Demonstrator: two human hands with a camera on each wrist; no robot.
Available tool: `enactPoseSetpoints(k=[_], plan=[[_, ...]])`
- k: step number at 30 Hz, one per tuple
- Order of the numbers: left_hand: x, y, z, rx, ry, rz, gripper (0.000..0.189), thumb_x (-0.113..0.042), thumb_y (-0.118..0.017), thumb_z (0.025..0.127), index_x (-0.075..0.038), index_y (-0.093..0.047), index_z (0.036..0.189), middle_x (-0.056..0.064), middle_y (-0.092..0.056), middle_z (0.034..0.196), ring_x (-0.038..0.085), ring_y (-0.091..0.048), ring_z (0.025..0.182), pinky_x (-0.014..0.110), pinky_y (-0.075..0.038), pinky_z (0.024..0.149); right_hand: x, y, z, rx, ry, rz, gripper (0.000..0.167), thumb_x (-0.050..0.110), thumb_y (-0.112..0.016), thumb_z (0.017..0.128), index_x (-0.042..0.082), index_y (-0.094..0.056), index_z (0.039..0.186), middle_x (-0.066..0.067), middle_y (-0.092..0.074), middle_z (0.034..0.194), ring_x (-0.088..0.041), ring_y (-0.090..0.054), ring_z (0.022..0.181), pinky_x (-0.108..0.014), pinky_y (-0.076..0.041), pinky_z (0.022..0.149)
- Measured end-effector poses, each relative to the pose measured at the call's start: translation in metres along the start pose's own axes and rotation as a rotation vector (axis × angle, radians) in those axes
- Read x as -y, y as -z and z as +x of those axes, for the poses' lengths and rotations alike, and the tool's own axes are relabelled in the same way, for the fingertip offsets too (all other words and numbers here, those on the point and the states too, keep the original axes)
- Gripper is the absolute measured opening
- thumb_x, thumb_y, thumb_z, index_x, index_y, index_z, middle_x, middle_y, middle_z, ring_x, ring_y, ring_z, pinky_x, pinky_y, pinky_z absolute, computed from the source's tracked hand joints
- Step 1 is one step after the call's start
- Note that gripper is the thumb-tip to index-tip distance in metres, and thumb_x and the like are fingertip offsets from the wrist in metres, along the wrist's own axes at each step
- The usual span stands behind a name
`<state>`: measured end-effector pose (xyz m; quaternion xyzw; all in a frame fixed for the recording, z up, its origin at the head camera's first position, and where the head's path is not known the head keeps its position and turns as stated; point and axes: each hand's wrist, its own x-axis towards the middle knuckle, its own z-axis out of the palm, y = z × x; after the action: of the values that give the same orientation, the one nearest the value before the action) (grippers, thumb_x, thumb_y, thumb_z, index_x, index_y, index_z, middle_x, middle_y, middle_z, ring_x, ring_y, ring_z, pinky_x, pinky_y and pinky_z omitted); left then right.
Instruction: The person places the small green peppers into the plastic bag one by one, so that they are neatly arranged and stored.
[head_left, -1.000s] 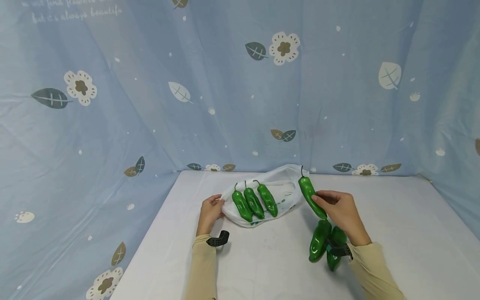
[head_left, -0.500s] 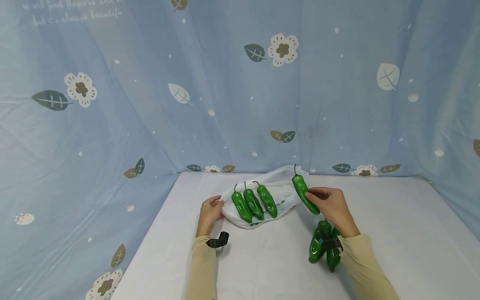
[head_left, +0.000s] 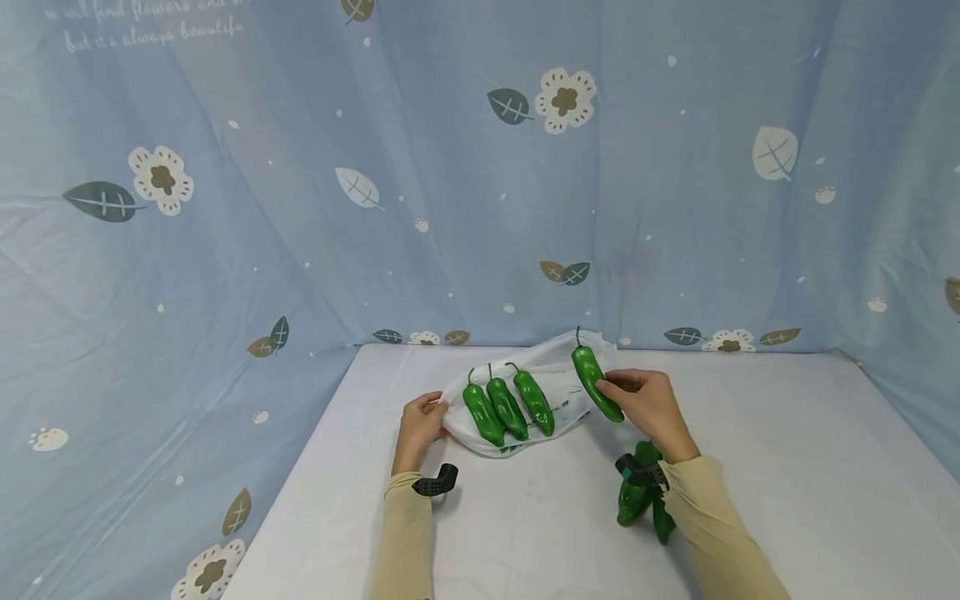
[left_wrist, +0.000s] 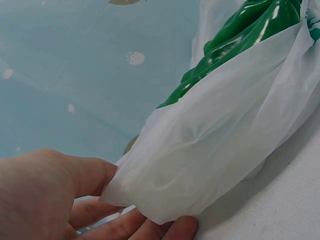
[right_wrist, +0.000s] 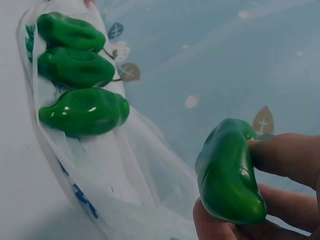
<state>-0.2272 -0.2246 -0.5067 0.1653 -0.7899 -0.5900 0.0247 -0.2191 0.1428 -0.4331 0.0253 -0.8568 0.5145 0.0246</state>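
One held pepper (head_left: 590, 372) near bag (left_wrist: 190, 155)

Peppers (head_left: 507, 408) are green, the bag (left_wrist: 200, 145) white, the curtain (head_left: 450, 167) flowered blue.

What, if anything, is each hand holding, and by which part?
The right hand holds a green pepper around its middle; the left hand pinches the plastic bag at its left edge.

The left arm (head_left: 407, 533) reached straight forward, the left hand (head_left: 418, 427) pinching between its fingers (left_wrist: 182, 227). The right arm (head_left: 716, 529) slanted inward, the right hand (head_left: 654, 408) raised and gripping with bent fingers.
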Motion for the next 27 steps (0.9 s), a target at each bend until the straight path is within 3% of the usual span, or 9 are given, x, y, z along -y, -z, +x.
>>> enactPoseSetpoints(k=[18, 27], plan=[[0.001, 0.0, -0.001, 0.015, 0.005, -0.008, 0.041, -0.02, -0.058, 0.104, -0.004, -0.06, 0.141, 0.023, -0.067, 0.133, 0.025, -0.07, 0.105, 0.029, -0.063, 0.077, 0.0, -0.023, 0.016, 0.006, -0.012, 0.05, 0.04, 0.024, -0.073, 0.097, -0.005, -0.071, 0.125, -0.026, -0.073, 0.12, -0.03, -0.072, 0.103, -0.028, -0.061, 0.079], [-0.001, 0.002, -0.001, 0.021, -0.006, -0.008, 0.041, -0.02, -0.058, 0.104, -0.002, -0.06, 0.141, 0.024, -0.067, 0.131, 0.027, -0.07, 0.105, 0.032, -0.064, 0.078, -0.003, -0.033, 0.024, 0.005, -0.018, 0.032, 0.038, 0.023, -0.073, 0.097, -0.004, -0.072, 0.123, -0.025, -0.073, 0.122, -0.037, -0.07, 0.112, -0.038, -0.062, 0.086]])
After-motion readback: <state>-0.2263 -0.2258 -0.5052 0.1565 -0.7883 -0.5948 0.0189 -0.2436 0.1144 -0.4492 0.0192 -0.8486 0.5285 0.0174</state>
